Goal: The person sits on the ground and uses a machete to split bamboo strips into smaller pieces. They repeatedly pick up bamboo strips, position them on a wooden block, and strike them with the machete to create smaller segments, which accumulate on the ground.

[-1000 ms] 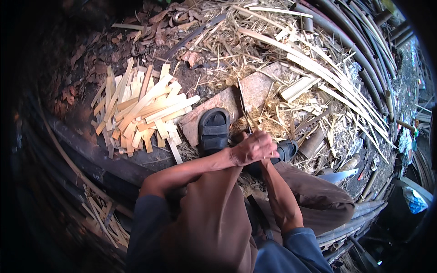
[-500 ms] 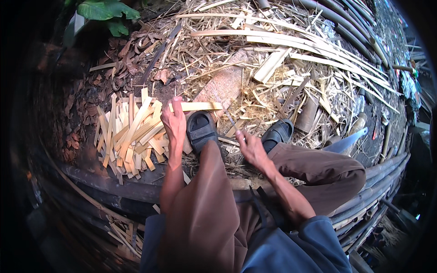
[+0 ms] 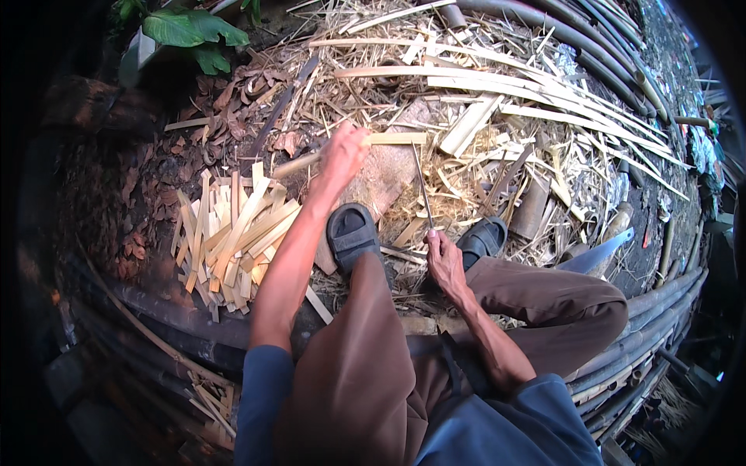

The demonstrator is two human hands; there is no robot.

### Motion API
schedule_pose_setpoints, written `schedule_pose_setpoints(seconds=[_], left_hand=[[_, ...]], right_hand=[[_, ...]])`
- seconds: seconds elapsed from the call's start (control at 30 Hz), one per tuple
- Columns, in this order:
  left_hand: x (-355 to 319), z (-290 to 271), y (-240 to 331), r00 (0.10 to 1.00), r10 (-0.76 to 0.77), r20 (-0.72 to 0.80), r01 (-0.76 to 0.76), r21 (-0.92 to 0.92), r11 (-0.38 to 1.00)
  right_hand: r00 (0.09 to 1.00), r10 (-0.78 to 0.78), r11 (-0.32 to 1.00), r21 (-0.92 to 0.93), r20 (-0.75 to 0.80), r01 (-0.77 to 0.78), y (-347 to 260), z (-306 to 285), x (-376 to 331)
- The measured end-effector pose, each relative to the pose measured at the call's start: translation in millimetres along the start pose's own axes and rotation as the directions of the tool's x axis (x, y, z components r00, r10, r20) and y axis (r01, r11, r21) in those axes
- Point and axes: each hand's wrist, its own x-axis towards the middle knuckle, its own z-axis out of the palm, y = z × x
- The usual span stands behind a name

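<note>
My left hand (image 3: 342,155) is closed around a pale bamboo strip (image 3: 398,139), whose free end sticks out to the right. Another tan length (image 3: 297,164) shows on the hand's other side; I cannot tell if it is the same strip. Beneath lies a flat reddish slab (image 3: 386,177). In my right hand (image 3: 445,260) is a knife (image 3: 423,186) with a long thin blade, its tip pointing away from me and close to the strip's free end; whether they touch is unclear. A pile of short bamboo strips (image 3: 225,225) lies left of my left sandal (image 3: 353,233).
Long split bamboo strips (image 3: 528,81) stretch across the shavings at the far right. A handsaw blade (image 3: 597,255) lies beyond my right knee. Dark bamboo poles (image 3: 660,307) run along the right, with more at the upper right. Dry leaves (image 3: 163,194) cover the left ground.
My left hand has moved away from me and to the right with the strip, over the slab. My right hand has shifted slightly right and nearer me, the knife now pointing more straight ahead.
</note>
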Motion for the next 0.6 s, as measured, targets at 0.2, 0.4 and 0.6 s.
schedule_pose_setpoints(seconds=[0.2,0.4,0.6], left_hand=[[20.3,66.1,-15.4,0.952,0.286,-0.107,-0.26,0.206,0.943],[11.9,62.1,0.8,0.966,0.254,-0.044,-0.234,0.265,0.936],[28.3,68.7,-6.2,0.964,0.261,-0.048,-0.233,0.32,0.918]], right_hand=[[0.999,0.048,0.997,0.06,-0.011,-0.048,9.9,3.9,-3.5],[0.998,0.055,0.996,0.073,-0.024,-0.053,18.3,6.2,2.8],[0.999,0.047,0.994,0.102,-0.011,-0.046,10.2,4.8,-6.1]])
